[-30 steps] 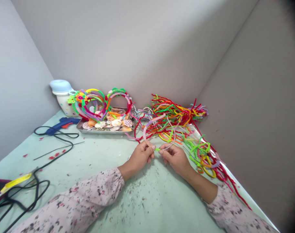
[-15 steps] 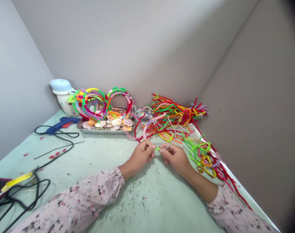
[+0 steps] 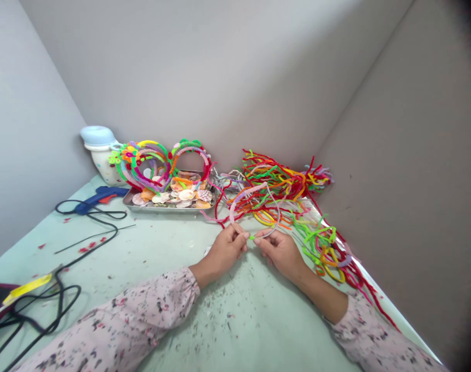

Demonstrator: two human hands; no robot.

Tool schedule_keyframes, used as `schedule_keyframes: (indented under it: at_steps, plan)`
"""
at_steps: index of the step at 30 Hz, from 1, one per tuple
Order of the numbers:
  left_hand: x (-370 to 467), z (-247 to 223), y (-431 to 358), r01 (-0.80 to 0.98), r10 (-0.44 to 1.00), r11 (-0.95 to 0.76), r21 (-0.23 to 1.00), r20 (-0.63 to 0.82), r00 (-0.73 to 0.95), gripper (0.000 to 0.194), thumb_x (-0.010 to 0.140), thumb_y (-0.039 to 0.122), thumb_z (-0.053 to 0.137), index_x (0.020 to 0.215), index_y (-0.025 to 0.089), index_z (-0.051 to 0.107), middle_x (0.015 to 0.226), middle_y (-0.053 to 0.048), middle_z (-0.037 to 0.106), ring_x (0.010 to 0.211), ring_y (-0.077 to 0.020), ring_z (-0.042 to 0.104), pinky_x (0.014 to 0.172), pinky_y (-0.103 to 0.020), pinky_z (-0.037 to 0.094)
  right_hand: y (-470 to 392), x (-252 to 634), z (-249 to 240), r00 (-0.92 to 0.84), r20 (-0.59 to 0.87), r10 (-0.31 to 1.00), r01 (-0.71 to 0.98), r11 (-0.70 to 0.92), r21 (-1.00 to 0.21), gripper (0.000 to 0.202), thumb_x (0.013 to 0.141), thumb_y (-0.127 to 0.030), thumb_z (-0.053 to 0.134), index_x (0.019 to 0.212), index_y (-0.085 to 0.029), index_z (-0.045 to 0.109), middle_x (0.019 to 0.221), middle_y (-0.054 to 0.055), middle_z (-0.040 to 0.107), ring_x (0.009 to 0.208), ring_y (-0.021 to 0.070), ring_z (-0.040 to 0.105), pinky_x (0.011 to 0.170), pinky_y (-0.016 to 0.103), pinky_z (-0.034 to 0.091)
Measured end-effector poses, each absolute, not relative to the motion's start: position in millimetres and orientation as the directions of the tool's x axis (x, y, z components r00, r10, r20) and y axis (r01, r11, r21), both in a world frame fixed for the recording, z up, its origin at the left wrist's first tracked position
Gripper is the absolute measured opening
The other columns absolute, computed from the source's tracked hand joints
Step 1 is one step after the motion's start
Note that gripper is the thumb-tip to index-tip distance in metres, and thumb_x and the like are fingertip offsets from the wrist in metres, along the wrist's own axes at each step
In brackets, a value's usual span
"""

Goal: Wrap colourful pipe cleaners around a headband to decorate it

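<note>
My left hand [image 3: 228, 248] is closed in a pinch on one end of a thin headband [image 3: 232, 209], wrapped in pink and lilac pipe cleaner along its left side and top. The band's right side is a bare, pale, thin hoop. My right hand [image 3: 282, 250] pinches close by, near the other end, its thumb and forefinger together. Between the fingertips shows a short bit of bright green pipe cleaner [image 3: 252, 237]; the rest of it is hidden by the fingers. The hoop stands upright above both hands.
Behind the hands lies a heap of coloured pipe cleaners [image 3: 277, 175], trailing down the right edge. A metal tray [image 3: 169, 209] holds seashells, with finished headbands [image 3: 150, 147] standing on it. At left are a blue glue gun [image 3: 99, 196], black cord [image 3: 113, 227] and a lidded cup [image 3: 105, 160].
A green end that stuck up beside the hoop's right side no longer shows. The green bit between the fingertips looks shorter. Both hands have stayed almost in place.
</note>
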State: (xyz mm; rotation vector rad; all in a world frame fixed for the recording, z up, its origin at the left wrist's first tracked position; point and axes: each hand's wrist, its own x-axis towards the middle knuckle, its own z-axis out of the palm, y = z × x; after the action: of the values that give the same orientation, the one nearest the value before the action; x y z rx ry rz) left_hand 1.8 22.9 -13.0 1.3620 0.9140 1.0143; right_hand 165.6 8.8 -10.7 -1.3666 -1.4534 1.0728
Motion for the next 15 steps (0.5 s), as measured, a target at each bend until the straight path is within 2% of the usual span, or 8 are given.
schedule_keyframes:
  at_steps: [15]
  plan:
    - [2.9, -11.5, 22.7, -0.019, 0.952, -0.044, 0.999, 0.048, 0.302, 0.023, 0.084, 0.038, 0.051, 0.075, 0.017, 0.045, 0.057, 0.005, 0.050, 0.043, -0.0067, 0.040, 0.043, -0.020, 0.032, 9.6, 165.1, -12.6, -0.041, 0.059, 0.997, 0.300, 0.068, -0.951, 0.027, 0.076, -0.042, 0.063, 0.082, -0.016, 0.062, 0.044, -0.007, 0.048, 0.036, 0.0087, 0.041, 0.037, 0.021, 0.034]
